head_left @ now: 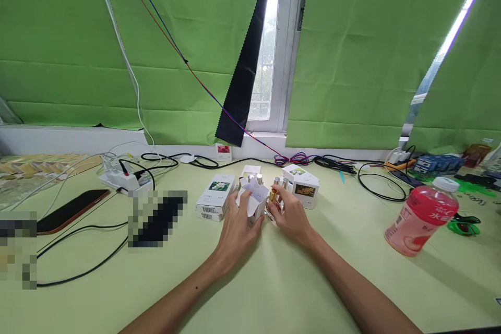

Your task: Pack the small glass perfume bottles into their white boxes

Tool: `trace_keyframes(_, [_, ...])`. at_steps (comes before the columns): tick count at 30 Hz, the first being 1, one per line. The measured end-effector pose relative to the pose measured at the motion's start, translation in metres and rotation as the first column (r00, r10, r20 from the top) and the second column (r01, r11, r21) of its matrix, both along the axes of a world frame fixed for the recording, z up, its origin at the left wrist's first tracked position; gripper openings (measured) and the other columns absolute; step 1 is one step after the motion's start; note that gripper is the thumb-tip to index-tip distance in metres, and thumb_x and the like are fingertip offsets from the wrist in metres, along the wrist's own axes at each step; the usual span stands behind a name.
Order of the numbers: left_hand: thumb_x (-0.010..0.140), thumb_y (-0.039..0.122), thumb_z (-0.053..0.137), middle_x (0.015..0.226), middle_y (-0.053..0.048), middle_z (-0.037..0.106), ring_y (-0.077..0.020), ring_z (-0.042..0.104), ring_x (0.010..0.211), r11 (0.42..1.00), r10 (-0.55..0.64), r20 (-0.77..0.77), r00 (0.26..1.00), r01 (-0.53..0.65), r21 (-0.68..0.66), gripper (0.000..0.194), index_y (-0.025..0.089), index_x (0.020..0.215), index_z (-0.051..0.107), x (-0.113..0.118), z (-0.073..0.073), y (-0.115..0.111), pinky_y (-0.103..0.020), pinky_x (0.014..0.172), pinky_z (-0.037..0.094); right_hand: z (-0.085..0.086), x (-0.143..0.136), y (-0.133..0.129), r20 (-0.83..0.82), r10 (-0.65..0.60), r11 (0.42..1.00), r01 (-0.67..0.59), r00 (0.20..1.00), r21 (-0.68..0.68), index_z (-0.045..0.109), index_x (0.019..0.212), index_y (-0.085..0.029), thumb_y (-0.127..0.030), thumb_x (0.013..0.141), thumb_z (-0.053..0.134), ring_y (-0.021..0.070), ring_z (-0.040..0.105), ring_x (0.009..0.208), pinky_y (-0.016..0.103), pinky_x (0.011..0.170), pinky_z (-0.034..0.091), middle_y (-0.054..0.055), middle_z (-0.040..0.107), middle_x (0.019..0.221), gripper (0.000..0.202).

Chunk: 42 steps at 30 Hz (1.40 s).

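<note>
On the pale green tabletop (270, 292), the left hand (238, 222) curls around an open white cardboard box (255, 199). The right hand (291, 215) pinches a small clear-glass, gold-collared bottle (273, 195) just beside it. Status: box open, bottle outside. Behind, metal-capped bottles (259, 179) stand unboxed; a white flower-printed carton (305, 189) appears closed. Remaining count: cannot be told.

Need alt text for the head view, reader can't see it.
A person's left hand holds an open white box beside a small gold-necked bottle gripped by the right hand, over a pale green table. White boxes with printed pictures flank them; a pink drink bottle is at right, green blinds behind.
</note>
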<state>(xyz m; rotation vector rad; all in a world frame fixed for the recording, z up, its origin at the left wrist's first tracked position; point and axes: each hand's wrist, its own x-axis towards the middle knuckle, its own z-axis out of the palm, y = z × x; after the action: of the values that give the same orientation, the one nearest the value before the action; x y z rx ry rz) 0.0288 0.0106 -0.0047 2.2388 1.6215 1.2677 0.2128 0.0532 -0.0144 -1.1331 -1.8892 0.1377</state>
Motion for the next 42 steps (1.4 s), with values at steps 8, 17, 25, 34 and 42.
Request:
trace_keyframes(8, [0.094, 0.037, 0.06, 0.137, -0.015, 0.041, -0.0328, 0.056, 0.118, 1.0, -0.001, -0.038, 0.999, 0.0, -0.027, 0.054, 0.028, 0.143, 0.038, -0.0017, -0.0003, 0.0009, -0.049, 0.09, 0.055, -0.0024, -0.0016, 0.0019, -0.01, -0.001, 0.999, 0.001, 1.0, -0.043, 0.056, 0.128, -0.019, -0.028, 0.089, 0.063, 0.0206, 0.068, 0.075, 0.031, 0.07, 0.05, 0.007, 0.073, 0.099, 0.041])
trace_keyframes(17, [0.092, 0.034, 0.063, 0.135, -0.014, 0.044, -0.0312, 0.058, 0.116, 1.0, -0.002, -0.02, 1.0, 0.002, -0.014, 0.057, 0.03, 0.144, 0.04, -0.0017, -0.0011, 0.0015, -0.047, 0.089, 0.055, -0.0057, -0.0015, 0.004, -0.003, -0.039, 0.996, 0.038, 0.999, -0.08, 0.056, 0.13, -0.018, -0.03, 0.089, 0.066, 0.0242, 0.07, 0.079, 0.033, 0.069, 0.051, 0.008, 0.074, 0.095, 0.044])
trace_keyframes(25, [0.094, 0.037, 0.061, 0.134, -0.014, 0.044, -0.0303, 0.057, 0.117, 1.0, -0.016, -0.022, 1.0, 0.016, 0.005, 0.054, 0.029, 0.143, 0.04, -0.0013, 0.0002, 0.0003, -0.046, 0.089, 0.055, -0.0043, -0.0009, 0.0026, 0.001, -0.016, 0.997, 0.016, 1.0, -0.081, 0.055, 0.129, -0.018, -0.03, 0.091, 0.063, 0.0244, 0.068, 0.079, 0.034, 0.069, 0.05, 0.007, 0.073, 0.09, 0.042])
trace_keyframes(34, [0.092, 0.032, 0.062, 0.132, -0.013, 0.043, -0.0299, 0.056, 0.117, 0.999, -0.03, -0.03, 0.999, 0.03, 0.012, 0.055, 0.03, 0.142, 0.039, -0.0013, -0.0011, 0.0017, -0.044, 0.088, 0.055, -0.0049, -0.001, 0.0029, 0.001, -0.016, 0.998, 0.016, 1.0, -0.068, 0.055, 0.129, -0.018, -0.03, 0.09, 0.063, 0.0237, 0.068, 0.078, 0.032, 0.068, 0.049, 0.006, 0.072, 0.089, 0.042])
trace_keyframes(42, [0.094, 0.033, 0.06, 0.134, -0.012, 0.039, -0.0276, 0.056, 0.118, 0.996, -0.081, 0.023, 0.996, 0.082, -0.027, 0.054, 0.03, 0.142, 0.036, -0.0002, -0.0005, 0.0009, -0.044, 0.09, 0.056, -0.0021, -0.0014, -0.0004, 0.035, -0.03, 0.998, 0.032, 0.999, -0.062, 0.055, 0.129, -0.017, -0.031, 0.091, 0.06, 0.0232, 0.066, 0.075, 0.032, 0.066, 0.048, 0.007, 0.071, 0.088, 0.041])
